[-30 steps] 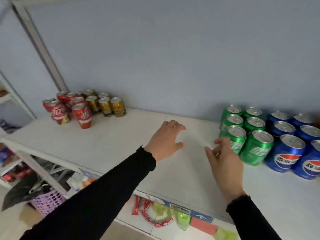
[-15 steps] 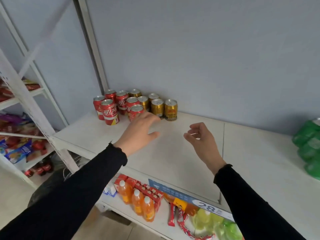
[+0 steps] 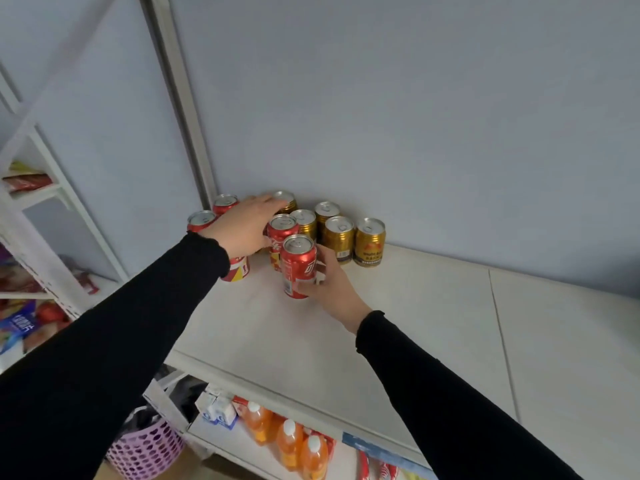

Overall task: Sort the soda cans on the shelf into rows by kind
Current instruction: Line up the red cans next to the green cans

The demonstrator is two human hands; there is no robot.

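Several red cola cans and several gold cans stand bunched at the back left of the white shelf (image 3: pixel 398 327). My right hand (image 3: pixel 332 289) grips the front red cola can (image 3: pixel 297 263), fingers curled round its right side. My left hand (image 3: pixel 242 226) reaches over the red cans, its palm covering one whose base (image 3: pixel 237 270) shows below, fingertips touching the rear gold can (image 3: pixel 285 200). Another red can (image 3: pixel 282 232) stands between my hands. More gold cans (image 3: pixel 369 240) stand to the right, against the wall.
A grey upright post (image 3: pixel 180 98) rises at the shelf's left end. Orange drink bottles (image 3: pixel 289 441) and snacks fill the lower shelf. A purple basket (image 3: pixel 147 448) sits on the floor. Another rack (image 3: pixel 38 209) with packets stands to the left.
The view swung left, away from the green and blue cans. Both hands, empty and hovering before, reached the red and gold cluster; my right hand took hold of a red can, my left landed on the cans.
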